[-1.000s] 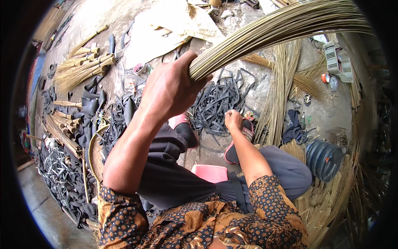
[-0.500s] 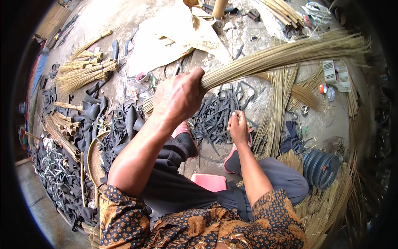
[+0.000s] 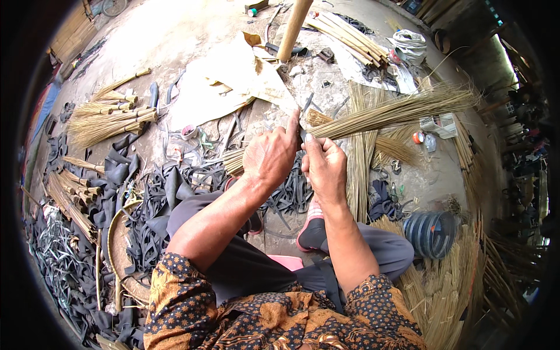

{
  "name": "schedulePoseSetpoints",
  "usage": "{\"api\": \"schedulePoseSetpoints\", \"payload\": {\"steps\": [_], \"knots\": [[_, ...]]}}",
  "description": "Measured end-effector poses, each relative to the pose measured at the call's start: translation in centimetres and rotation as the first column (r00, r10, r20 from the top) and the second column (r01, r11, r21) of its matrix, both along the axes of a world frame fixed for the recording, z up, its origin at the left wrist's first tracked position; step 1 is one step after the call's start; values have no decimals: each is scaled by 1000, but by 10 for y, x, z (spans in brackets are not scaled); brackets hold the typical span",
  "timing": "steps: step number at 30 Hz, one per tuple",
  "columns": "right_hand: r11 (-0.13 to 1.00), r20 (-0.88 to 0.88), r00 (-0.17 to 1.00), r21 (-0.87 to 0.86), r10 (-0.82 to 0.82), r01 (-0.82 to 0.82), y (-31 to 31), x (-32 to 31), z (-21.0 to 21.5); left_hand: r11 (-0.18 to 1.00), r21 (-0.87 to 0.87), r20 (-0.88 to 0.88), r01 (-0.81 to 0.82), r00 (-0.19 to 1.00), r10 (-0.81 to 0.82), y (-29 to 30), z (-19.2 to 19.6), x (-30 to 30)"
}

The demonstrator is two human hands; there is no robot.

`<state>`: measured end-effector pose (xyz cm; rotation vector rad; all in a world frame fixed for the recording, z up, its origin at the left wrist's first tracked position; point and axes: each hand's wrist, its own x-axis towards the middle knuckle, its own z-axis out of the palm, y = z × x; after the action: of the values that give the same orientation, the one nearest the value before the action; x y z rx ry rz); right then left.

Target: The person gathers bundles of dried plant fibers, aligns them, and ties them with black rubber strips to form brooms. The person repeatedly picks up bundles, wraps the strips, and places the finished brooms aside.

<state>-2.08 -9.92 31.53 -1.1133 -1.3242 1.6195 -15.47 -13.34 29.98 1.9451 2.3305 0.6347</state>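
A bundle of thin palm-rib sticks lies across in front of me, its loose brushy end pointing right. My left hand is closed around its thick end, with the index finger stretched along it; the blunt stick ends poke out to the left. My right hand is raised against the bundle, thumb and fingers pinched beside the left fingertips. Between the two hands shows a short piece of dark rubber strip against the sticks. The rest of the strip is hidden by my fingers.
Black rubber strips lie heaped between my feet. Finished stick bundles rest at the left, near a round woven tray. Loose sticks and a ribbed blue plastic jug are on the right. A wooden post stands ahead.
My right hand has risen from above my right foot to the bundle, where dark strip now shows. The bundle's brushy end has swung slightly down and left. The whole view has shifted.
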Motion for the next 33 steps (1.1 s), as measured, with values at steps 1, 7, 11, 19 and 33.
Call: {"api": "schedulePoseSetpoints", "payload": {"steps": [1, 7, 11, 19, 33], "knots": [[999, 7, 999, -11, 32, -32, -1, 3, 1, 999, 30, -8, 21, 1000, -21, -2, 0, -1], [973, -40, 973, -24, 227, -228, -31, 42, -17, 997, -71, 207, 22, 978, -7, -9, 5, -15], [885, 371, 898, 301, 235, -356, -44, 90, -51, 995, -50, 348, 89, 935, -66, -17, 15, -23], [529, 553, 830, 683, 77, -504, 21, 95, -57, 664, -110, 864, 739, 402, -304, -39, 32, 6], [840, 766, 637, 397, -82, -370, -13, 59, 33, 938, -253, 373, 237, 918, -132, -23, -13, 24]]}}
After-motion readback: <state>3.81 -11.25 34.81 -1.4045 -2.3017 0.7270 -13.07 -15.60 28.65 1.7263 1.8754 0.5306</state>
